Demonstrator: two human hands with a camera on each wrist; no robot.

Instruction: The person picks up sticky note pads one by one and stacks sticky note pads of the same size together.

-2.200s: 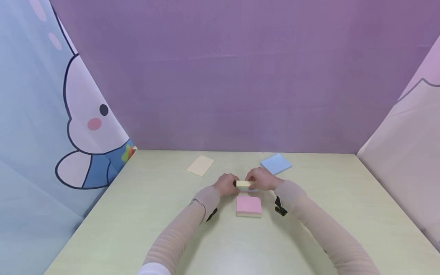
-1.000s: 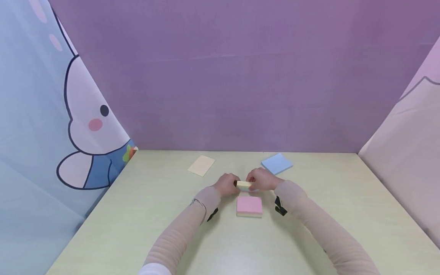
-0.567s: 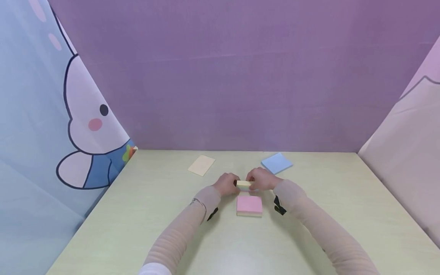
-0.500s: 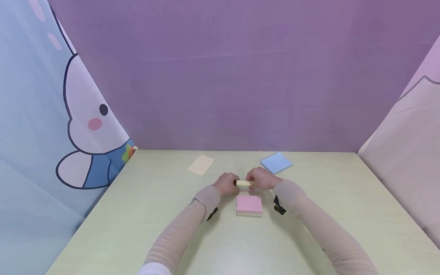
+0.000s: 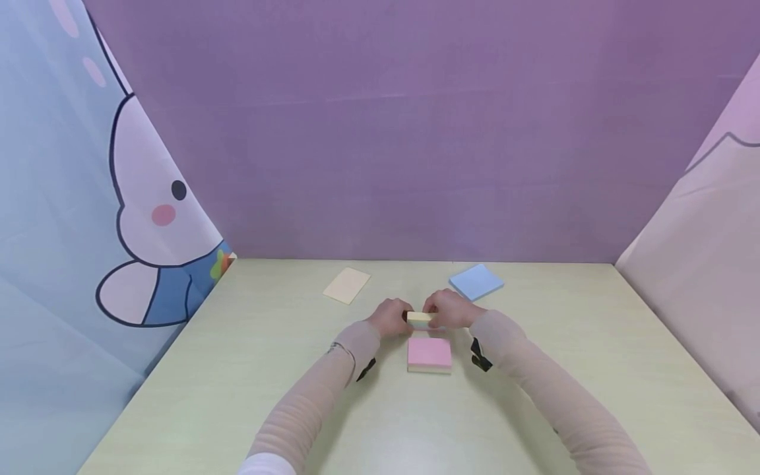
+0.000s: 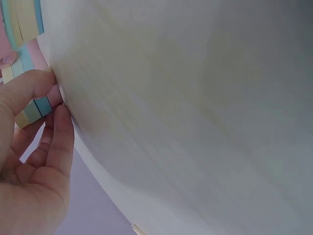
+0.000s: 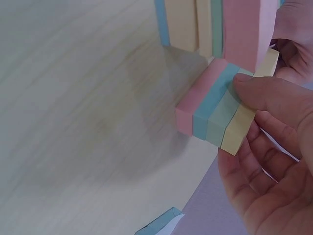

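In the head view my left hand (image 5: 390, 318) and right hand (image 5: 449, 310) meet at the two ends of a narrow stack of sticky note pads (image 5: 419, 319) on the table. From the table up, its layers are pink, blue, green and yellow in the right wrist view (image 7: 215, 107). My right thumb lies on the near side, with fingers behind. My left thumb and fingertips pinch the other end, low by the pink layer, in the left wrist view. Closer to me stands a wider stack of sticky note pads (image 5: 429, 353), pink on top, blue at the bottom.
A cream pad (image 5: 347, 285) lies flat at the back left of the table (image 5: 249, 369). Behind my right hand lies a blue pad (image 5: 476, 282). A purple cloth (image 5: 380, 132) hangs along the back edge, with printed cloths at both sides.
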